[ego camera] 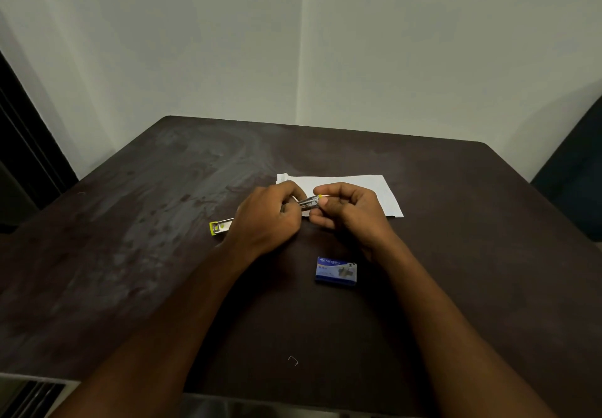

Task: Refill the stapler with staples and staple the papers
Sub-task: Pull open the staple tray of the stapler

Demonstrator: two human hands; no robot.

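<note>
Stapler (308, 203): gripped by left hand (267, 219), right end pinched by right hand (351, 212) (papers (387, 196) just beyond); box (336, 271) nearer, on table (146, 196).

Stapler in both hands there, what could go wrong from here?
The right hand pinches the metal tip of the stapler while the left hand grips its middle. If it snaps shut, a finger could get nipped or staples could spill. A loose staple lies near the front edge of the table, between the forearms. It might be brushed off or prick skin.
</note>
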